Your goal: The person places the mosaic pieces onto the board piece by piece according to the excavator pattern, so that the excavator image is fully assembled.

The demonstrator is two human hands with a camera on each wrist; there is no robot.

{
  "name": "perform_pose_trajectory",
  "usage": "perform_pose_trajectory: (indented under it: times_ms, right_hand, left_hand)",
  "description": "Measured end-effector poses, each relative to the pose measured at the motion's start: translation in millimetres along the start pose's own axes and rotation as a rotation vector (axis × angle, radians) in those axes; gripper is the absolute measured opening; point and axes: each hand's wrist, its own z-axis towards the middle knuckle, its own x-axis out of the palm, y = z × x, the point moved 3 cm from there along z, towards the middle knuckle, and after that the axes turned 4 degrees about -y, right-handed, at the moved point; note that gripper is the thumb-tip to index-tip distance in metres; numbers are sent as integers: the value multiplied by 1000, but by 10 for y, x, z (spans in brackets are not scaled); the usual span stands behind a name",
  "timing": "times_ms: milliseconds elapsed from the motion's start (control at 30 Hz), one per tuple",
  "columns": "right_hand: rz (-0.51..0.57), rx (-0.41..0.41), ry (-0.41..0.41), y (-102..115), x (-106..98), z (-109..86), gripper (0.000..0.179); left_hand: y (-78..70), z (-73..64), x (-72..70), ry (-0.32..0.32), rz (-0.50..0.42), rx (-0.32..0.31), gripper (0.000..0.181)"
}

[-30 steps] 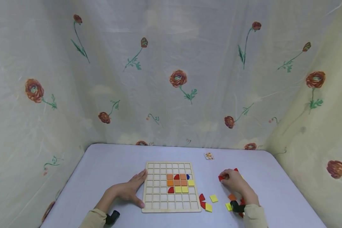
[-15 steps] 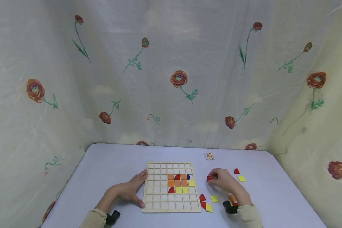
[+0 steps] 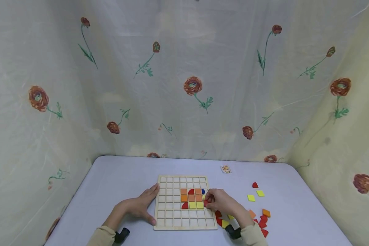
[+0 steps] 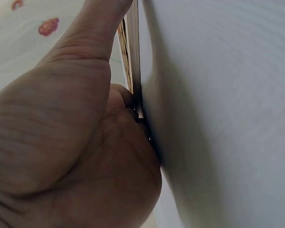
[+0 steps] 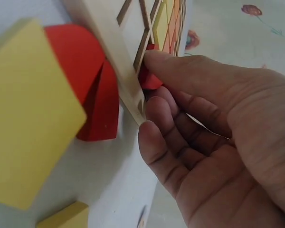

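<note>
A wooden grid board (image 3: pixel 172 222) lies on the table, with orange, yellow, red and blue pieces in some of its squares. My left hand (image 3: pixel 139 205) rests along the board's left edge, fingers and thumb spread; the left wrist view shows the palm beside that edge. At the board's right side my right hand (image 3: pixel 222 201) pinches a red quarter-circle piece (image 5: pixel 149 76) between thumb and fingers. That piece is over a square at the right end of the row with two yellow squares (image 3: pixel 196 205). The fingers partly hide it.
Loose red pieces (image 5: pixel 76 57) and a yellow square (image 5: pixel 33 114) lie against the board's right edge. Farther right are several red and orange pieces (image 3: pixel 263 222), plus two yellow squares (image 3: pixel 260 193) and a red piece (image 3: pixel 255 185). A small printed card (image 3: pixel 226 169) lies behind.
My right hand has moved left from the loose pieces to the board, carrying the red quarter-circle piece. Pieces once under its forearm now show. My left hand has stayed at the board's edge.
</note>
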Motion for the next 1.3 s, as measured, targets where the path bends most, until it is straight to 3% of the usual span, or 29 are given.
perform_pose_trajectory:
  times_ms: [333,800,1133,1300]
  right_hand:
    - [-75,9,14,99,7,-14,6]
    - [-45,37,36,54,38,-14,6]
    - [-87,14,-45,-3,-166,-73,7]
    - [-80,55,-59,-64,-274,-190,4]
  left_hand:
    - [8,-4,-6,-3,-2,-6,133]
    - [-11,-29,-16,9,-11,-19,134]
    - [-46,-23,-22,6,-19,-32,132]
    - [-32,-20,-20,3,-15,-24,133]
